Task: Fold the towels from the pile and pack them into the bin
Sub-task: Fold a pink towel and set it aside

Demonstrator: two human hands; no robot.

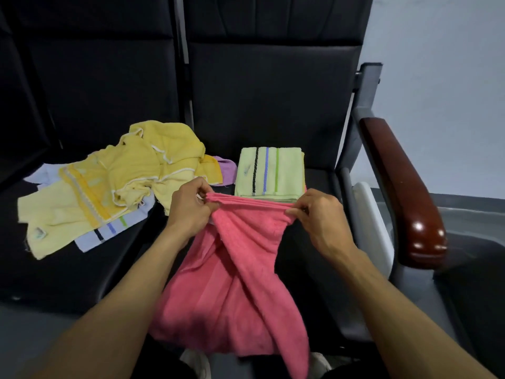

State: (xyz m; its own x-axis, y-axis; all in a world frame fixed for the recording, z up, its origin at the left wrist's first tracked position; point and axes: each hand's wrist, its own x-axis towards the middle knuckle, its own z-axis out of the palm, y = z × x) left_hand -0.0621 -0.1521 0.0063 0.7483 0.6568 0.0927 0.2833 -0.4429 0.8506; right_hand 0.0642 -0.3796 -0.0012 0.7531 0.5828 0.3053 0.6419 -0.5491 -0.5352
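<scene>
A pink towel (235, 283) hangs in front of a row of black seats (273, 105), its top edge gathered into tight pleats and stretched between two hands while the rest drops in soft, twisted folds toward the floor. The left hand (191, 209) pinches one end of the bunched edge between thumb and curled fingers; the right hand (319, 214) pinches the other end the same way, so the pleated band runs straight from one set of fingertips to the other.

Just beyond that band, a folded light-green towel (269, 170) with black, blue and green stripes lies squarely on the right seat atop a small stack, near the seat's front edge. On the left seat sprawls a loose pile of towels (114, 184), mostly yellow, with pale blue and purple ones showing beneath, its edge reaching across the gap between seats. Bare seat cushion lies open in front of the pile. A brown wooden armrest (401, 192) bounds the right seat, and a white bin (374, 228) rim shows just beside it.
</scene>
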